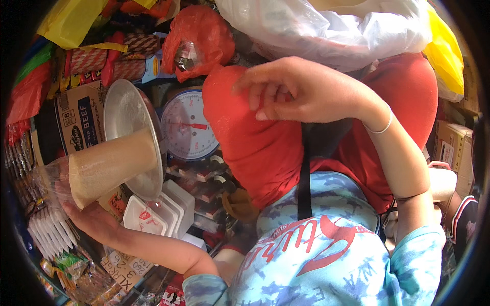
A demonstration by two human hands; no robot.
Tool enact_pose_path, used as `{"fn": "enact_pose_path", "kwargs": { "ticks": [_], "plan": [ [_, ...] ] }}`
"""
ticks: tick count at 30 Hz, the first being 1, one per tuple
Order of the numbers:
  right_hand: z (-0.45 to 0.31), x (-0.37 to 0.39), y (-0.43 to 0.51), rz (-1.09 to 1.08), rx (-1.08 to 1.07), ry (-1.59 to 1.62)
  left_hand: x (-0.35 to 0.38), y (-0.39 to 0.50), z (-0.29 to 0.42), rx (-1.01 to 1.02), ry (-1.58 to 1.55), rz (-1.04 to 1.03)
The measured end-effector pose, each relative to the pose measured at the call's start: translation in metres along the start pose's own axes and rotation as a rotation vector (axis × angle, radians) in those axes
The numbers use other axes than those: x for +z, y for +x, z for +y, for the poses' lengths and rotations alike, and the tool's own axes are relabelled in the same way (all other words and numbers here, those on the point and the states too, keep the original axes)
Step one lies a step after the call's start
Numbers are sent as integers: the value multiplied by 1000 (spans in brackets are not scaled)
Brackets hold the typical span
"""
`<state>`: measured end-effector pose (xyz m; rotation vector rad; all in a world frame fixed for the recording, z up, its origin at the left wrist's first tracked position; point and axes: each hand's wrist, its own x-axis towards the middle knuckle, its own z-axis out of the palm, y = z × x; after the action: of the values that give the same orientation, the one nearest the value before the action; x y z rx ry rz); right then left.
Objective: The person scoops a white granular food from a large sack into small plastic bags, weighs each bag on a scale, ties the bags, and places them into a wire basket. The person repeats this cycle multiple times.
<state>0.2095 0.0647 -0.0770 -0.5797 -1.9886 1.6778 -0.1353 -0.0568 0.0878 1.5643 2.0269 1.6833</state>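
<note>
My left hand (pixel 86 218) is at the loose end of a clear plastic bag (pixel 113 166) packed with light-brown contents, its fingers partly hidden behind the plastic. The bag's other end rests on the round metal pan (pixel 126 105) of a dial weighing scale (pixel 190 124). The scale's dial has a red needle and faces up. My right hand (pixel 281 90), with a thin band at its wrist, hovers empty over my red-clothed knee, fingers loosely curled and apart.
A tied red plastic bag (pixel 206 38) sits beyond the scale, and a large white plastic bag (pixel 333 34) lies past my knees. White foam trays (pixel 178 208), a printed cardboard box (pixel 82 118) and packaged goods crowd the left. Part of another person (pixel 465 218) shows at far right.
</note>
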Motion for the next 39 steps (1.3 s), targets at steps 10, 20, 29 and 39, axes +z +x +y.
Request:
{"fn": "enact_pose_path", "kwargs": {
  "ticks": [10,20,29,39],
  "plan": [
    [-1,7,-7,-104,91,-122,4,4,7,-51,9,135],
    [-8,-1,-5,91,64,-90,-5,58,73,257,-241,2],
    [-61,-13,-9,320,-219,-144,105,-27,20,31,-585,-437],
    [-138,-9,59,-396,-483,-523,121,-34,49,225,-665,-635]
  ]
}}
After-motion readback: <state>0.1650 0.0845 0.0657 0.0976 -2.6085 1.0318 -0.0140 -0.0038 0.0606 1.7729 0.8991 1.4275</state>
